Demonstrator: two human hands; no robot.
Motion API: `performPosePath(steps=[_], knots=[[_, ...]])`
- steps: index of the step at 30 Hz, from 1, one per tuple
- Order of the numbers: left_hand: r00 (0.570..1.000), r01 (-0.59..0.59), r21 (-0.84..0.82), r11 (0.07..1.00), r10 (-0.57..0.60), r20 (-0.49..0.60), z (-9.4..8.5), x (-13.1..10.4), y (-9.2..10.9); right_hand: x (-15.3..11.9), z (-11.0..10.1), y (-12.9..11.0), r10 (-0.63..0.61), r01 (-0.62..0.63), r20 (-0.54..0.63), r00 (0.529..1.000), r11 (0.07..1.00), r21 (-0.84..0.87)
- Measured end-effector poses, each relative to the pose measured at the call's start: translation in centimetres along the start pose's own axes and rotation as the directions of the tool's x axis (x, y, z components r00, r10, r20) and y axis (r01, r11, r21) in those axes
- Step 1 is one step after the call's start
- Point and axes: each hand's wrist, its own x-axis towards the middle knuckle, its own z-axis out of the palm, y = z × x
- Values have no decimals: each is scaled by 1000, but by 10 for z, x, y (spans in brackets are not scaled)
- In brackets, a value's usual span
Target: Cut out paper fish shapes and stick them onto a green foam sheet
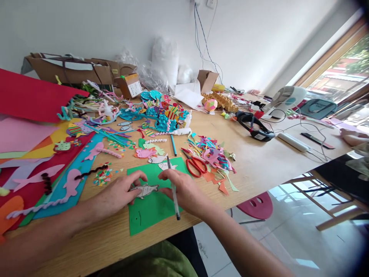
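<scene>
My left hand (128, 189) pinches the left end of a grey paper fish cutout (146, 190), held over a green sheet (152, 217). In my right hand (181, 188) rests a pen (175, 198), between thumb and forefinger, its dark end toward me. The right fingertips are near the fish's tail; whether they touch it I cannot tell. A small dot and a curved line (140, 218) are drawn on the sheet's lower left. Another white paper fish (167, 166) lies at the sheet's top edge, and red-handled scissors (196, 166) lie just to its right.
Coloured paper scraps (213, 152) are heaped beyond the scissors. Sheets of coloured paper (60, 169) and pipe cleaners (40, 207) cover the left side. Behind are a glue bottle (188, 120), cardboard boxes (77, 71) and a black headset (256, 127). Another person's hand (353, 136) is at far right.
</scene>
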Motion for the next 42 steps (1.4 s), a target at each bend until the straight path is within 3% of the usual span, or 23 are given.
performPosePath(steps=[6, 12, 15, 17, 19, 25, 37, 42], knots=[[1000, 24, -111, 994, -25, -2, 6, 1, -4, 3, 16, -11, -12, 16, 66, 998, 999, -50], [999, 22, -112, 993, -19, 27, 8, -2, -3, 5, 19, -8, -131, 171, 176, 976, 957, -235], [999, -40, 42, 998, 40, -8, -1, -5, 0, 6, 20, -6, -159, 207, 182, 970, 936, -285], [976, -152, 232, 961, 183, -119, -11, -8, -2, 7, 21, -5, -158, 204, 174, 972, 936, -286], [943, -229, 333, 915, 293, -158, -19, -12, -8, 7, 20, -5, -148, 193, 171, 974, 937, -290], [900, -369, 377, 850, 428, -82, -16, -21, -28, 6, 19, -6, -139, 193, 189, 972, 932, -307], [816, -530, 395, 750, 578, -3, -16, -21, -37, 3, 23, -4, -210, 261, 181, 961, 904, -338], [812, -552, 389, 737, 581, 52, -18, -13, -39, 0, 21, -9, -217, 281, 210, 953, 894, -350]])
